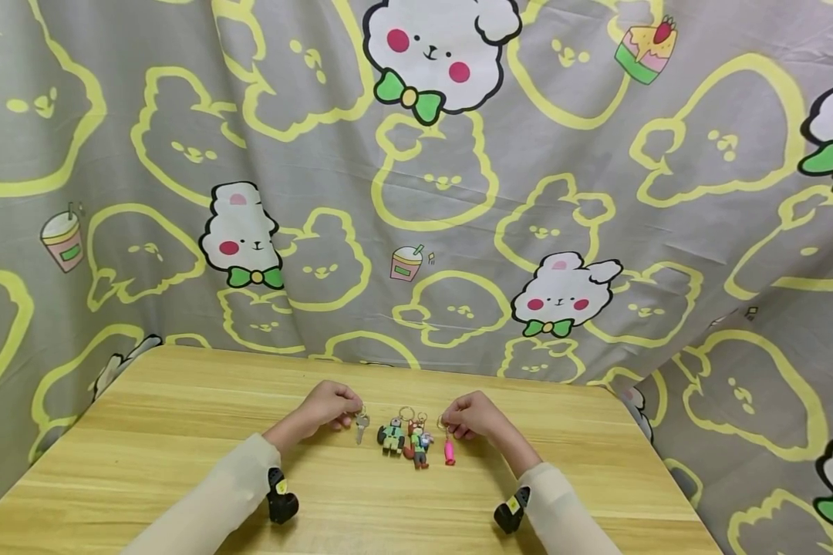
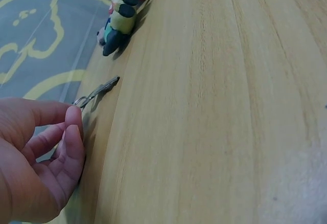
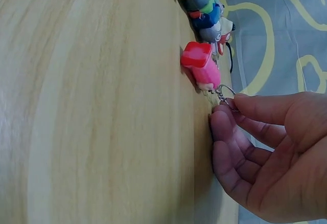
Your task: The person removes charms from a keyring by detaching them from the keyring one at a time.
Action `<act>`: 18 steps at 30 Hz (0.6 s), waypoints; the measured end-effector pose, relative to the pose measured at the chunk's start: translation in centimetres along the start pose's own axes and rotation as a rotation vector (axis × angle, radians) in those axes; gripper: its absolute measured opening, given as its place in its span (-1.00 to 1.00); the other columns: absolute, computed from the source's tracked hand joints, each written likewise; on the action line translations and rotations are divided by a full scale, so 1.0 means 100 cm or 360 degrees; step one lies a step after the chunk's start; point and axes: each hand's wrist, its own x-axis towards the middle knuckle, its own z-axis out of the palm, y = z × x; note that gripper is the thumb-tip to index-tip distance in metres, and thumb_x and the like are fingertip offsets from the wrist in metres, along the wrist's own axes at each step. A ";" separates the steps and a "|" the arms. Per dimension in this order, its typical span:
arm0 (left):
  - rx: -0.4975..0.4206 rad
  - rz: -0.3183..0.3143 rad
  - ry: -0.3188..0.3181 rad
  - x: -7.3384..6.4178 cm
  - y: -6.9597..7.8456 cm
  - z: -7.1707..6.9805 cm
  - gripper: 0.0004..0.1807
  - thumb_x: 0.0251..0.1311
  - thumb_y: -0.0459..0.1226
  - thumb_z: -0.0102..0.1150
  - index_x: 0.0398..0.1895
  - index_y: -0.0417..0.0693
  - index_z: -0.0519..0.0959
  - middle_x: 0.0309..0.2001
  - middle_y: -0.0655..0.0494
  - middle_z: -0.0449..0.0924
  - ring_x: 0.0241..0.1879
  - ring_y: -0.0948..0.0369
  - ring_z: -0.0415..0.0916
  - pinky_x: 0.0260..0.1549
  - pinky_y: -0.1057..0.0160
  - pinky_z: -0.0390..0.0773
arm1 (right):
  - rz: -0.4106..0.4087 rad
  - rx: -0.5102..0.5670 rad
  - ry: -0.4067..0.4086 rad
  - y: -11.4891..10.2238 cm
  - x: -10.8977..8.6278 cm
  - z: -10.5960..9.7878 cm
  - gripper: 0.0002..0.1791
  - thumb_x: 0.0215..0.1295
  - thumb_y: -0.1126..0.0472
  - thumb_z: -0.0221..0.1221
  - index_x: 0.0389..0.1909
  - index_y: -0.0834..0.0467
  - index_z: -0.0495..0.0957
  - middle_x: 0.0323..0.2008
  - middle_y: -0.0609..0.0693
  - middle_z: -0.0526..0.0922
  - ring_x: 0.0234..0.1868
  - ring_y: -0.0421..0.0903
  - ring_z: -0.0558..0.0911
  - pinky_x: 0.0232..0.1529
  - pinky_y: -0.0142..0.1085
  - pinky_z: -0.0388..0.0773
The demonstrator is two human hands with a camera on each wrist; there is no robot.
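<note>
My left hand (image 1: 328,405) pinches the small ring of a silver key (image 2: 104,87) between thumb and forefinger; the key's blade points toward the front of the table. Opposite it, my right hand (image 1: 477,415) holds the metal ring (image 3: 225,92) of a bright pink keychain (image 3: 205,69) with a red end. Between the hands lie two figure keychains side by side. One is a broad figure (image 1: 392,438) with dark arms, a green top and tan trousers; the other is a fox-like figure (image 1: 418,449) in green with a reddish tail. Both have metal rings at the top.
All of it lies on a wood-grain table (image 1: 389,509). A grey curtain (image 1: 444,254) with yellow outlines and white cartoon animals hangs right behind the table and along its sides. A black wrist camera (image 1: 281,497) sits at the left cuff, another black camera (image 1: 511,510) at the right.
</note>
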 end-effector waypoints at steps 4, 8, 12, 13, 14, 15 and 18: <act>-0.0002 -0.0002 0.0023 0.001 0.000 0.001 -0.87 0.34 -0.39 0.21 -0.26 -0.28 0.72 -0.48 0.00 0.65 -0.59 0.26 0.51 -0.60 0.35 0.50 | -0.0003 -0.0020 0.0023 0.001 0.002 0.001 -0.85 0.37 0.27 0.29 -0.35 0.25 0.75 -0.52 0.01 0.73 -0.55 -0.16 0.64 -0.50 -0.34 0.58; 0.0009 0.0012 0.0037 0.001 0.000 0.001 -0.87 0.34 -0.38 0.22 -0.27 -0.27 0.73 -0.49 0.00 0.66 -0.61 0.26 0.51 -0.62 0.35 0.49 | 0.0001 -0.0021 0.0037 0.002 0.003 0.002 -0.86 0.36 0.27 0.30 -0.35 0.26 0.75 -0.54 -0.01 0.73 -0.58 -0.17 0.62 -0.52 -0.35 0.57; 0.0016 0.0028 0.0060 0.000 0.001 0.001 -0.87 0.33 -0.38 0.24 -0.27 -0.27 0.74 -0.50 -0.01 0.67 -0.62 0.26 0.53 -0.63 0.34 0.49 | 0.0000 -0.0011 0.0046 0.002 0.004 0.003 -0.86 0.35 0.28 0.31 -0.36 0.26 0.75 -0.55 -0.01 0.72 -0.59 -0.18 0.61 -0.53 -0.35 0.58; 0.0017 0.0031 0.0066 -0.001 0.001 0.001 -0.87 0.32 -0.38 0.24 -0.27 -0.27 0.74 -0.50 -0.01 0.67 -0.62 0.26 0.53 -0.63 0.34 0.50 | 0.0002 -0.0007 0.0048 0.002 0.004 0.003 -0.86 0.34 0.27 0.31 -0.36 0.26 0.75 -0.55 -0.01 0.72 -0.59 -0.18 0.61 -0.53 -0.35 0.58; 0.0018 0.0034 0.0074 -0.001 0.001 0.001 -0.88 0.32 -0.38 0.25 -0.27 -0.27 0.74 -0.50 -0.02 0.67 -0.62 0.26 0.54 -0.63 0.33 0.50 | 0.0003 -0.0004 0.0050 0.003 0.004 0.003 -0.86 0.34 0.27 0.32 -0.36 0.26 0.75 -0.56 -0.01 0.72 -0.59 -0.18 0.61 -0.53 -0.35 0.58; 0.0020 0.0036 0.0080 0.000 0.001 0.001 -0.88 0.32 -0.38 0.25 -0.27 -0.27 0.74 -0.50 -0.02 0.67 -0.62 0.26 0.54 -0.64 0.33 0.50 | 0.0005 0.0001 0.0053 0.003 0.004 0.003 -0.86 0.33 0.27 0.32 -0.36 0.27 0.75 -0.56 -0.01 0.72 -0.60 -0.18 0.60 -0.53 -0.35 0.58; 0.0020 0.0033 0.0088 0.002 -0.001 0.002 -0.88 0.31 -0.38 0.26 -0.27 -0.26 0.74 -0.51 -0.01 0.67 -0.62 0.27 0.54 -0.64 0.34 0.50 | 0.0009 0.0005 0.0063 0.003 0.004 0.003 -0.87 0.32 0.27 0.34 -0.37 0.26 0.75 -0.57 0.00 0.71 -0.61 -0.18 0.59 -0.54 -0.36 0.58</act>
